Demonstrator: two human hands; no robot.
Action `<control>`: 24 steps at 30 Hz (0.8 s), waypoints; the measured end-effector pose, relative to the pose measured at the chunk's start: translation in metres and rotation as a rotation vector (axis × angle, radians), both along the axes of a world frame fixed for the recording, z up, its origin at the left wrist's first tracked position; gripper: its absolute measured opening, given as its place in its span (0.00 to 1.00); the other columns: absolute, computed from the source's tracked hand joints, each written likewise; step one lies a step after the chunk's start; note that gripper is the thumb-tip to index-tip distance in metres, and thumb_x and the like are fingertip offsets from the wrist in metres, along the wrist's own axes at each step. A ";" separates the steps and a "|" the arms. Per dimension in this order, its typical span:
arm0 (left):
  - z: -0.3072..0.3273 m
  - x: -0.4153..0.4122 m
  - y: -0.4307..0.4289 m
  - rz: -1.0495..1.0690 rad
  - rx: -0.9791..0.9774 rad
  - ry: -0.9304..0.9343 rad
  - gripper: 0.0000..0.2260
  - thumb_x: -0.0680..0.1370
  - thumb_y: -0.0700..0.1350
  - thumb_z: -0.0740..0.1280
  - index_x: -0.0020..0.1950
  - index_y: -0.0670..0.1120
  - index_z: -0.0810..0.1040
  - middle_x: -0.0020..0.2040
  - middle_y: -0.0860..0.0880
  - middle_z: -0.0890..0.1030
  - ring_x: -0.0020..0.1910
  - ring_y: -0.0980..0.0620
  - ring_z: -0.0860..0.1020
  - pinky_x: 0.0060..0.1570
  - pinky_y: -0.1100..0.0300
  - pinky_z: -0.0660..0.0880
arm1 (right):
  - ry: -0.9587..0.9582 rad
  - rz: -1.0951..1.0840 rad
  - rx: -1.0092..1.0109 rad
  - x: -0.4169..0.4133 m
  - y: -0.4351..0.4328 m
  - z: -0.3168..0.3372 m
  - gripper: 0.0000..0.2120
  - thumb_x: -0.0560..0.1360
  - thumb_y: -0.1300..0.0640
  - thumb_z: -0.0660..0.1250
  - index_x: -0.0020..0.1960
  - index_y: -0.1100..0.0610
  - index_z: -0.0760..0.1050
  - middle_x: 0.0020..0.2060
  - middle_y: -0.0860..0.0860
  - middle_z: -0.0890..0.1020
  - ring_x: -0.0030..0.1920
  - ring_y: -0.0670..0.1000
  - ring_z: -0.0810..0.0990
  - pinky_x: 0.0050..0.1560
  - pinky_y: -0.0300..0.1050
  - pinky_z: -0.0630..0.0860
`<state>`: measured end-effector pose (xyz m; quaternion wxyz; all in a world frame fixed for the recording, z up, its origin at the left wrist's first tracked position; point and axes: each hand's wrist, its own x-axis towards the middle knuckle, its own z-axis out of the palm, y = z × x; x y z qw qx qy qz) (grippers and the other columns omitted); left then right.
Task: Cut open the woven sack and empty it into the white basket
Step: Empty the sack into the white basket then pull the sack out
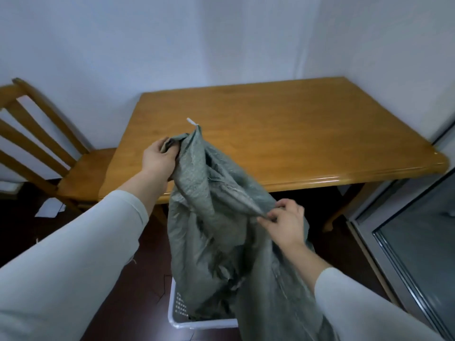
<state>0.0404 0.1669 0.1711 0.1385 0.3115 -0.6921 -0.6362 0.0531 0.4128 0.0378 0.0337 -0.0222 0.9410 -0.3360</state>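
A: Where does the emptying stand?

B: Near its end, I'd judge. The sack (221, 217) hangs limp and mostly flat, lifted over the basket (176, 313) on the floor in front of the counter (295, 134), with its lower end drooping inside the rim.

A: And the hands?

B: Both grasping the sack. The left hand (158, 159) is clenched around a bunched upper corner, held high. The right hand (286, 223) pinches a fold lower down, thumb and fingers closed on the fabric.

A: So the cutting is done?

B: I can't see the cut or any tool. A white tie (192, 121) sticks out at the top corner, so the opening seems to be at the low end.

A: Anything in the basket?

B: The sack hides its inside; I can't tell. What's left is probably a last shake and lifting the sack away.
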 end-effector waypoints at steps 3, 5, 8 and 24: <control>0.006 0.010 -0.015 0.043 -0.045 -0.015 0.14 0.80 0.45 0.62 0.66 0.49 0.74 0.56 0.47 0.79 0.56 0.46 0.75 0.60 0.49 0.74 | -0.046 -0.090 -0.195 -0.027 0.012 0.047 0.06 0.72 0.58 0.68 0.38 0.59 0.79 0.44 0.57 0.78 0.47 0.53 0.74 0.45 0.39 0.64; 0.015 0.015 -0.020 0.041 -0.116 -0.048 0.07 0.81 0.41 0.59 0.53 0.46 0.77 0.43 0.47 0.77 0.49 0.47 0.73 0.52 0.53 0.72 | -0.083 -0.134 -0.386 -0.047 0.012 0.084 0.10 0.74 0.59 0.64 0.33 0.56 0.73 0.36 0.57 0.76 0.40 0.53 0.73 0.41 0.43 0.66; 0.035 0.019 -0.031 0.110 -0.195 -0.031 0.05 0.79 0.39 0.60 0.47 0.45 0.75 0.45 0.45 0.75 0.47 0.48 0.72 0.50 0.55 0.71 | -0.086 -0.085 -0.520 -0.061 0.007 0.140 0.11 0.71 0.60 0.64 0.31 0.55 0.72 0.30 0.53 0.75 0.35 0.52 0.73 0.38 0.44 0.69; 0.067 0.066 -0.037 0.203 0.019 0.083 0.10 0.81 0.39 0.56 0.56 0.43 0.76 0.53 0.42 0.79 0.49 0.46 0.78 0.50 0.54 0.73 | 0.074 0.220 -0.837 -0.043 0.000 0.207 0.06 0.68 0.60 0.74 0.38 0.61 0.78 0.26 0.46 0.80 0.28 0.42 0.76 0.33 0.37 0.75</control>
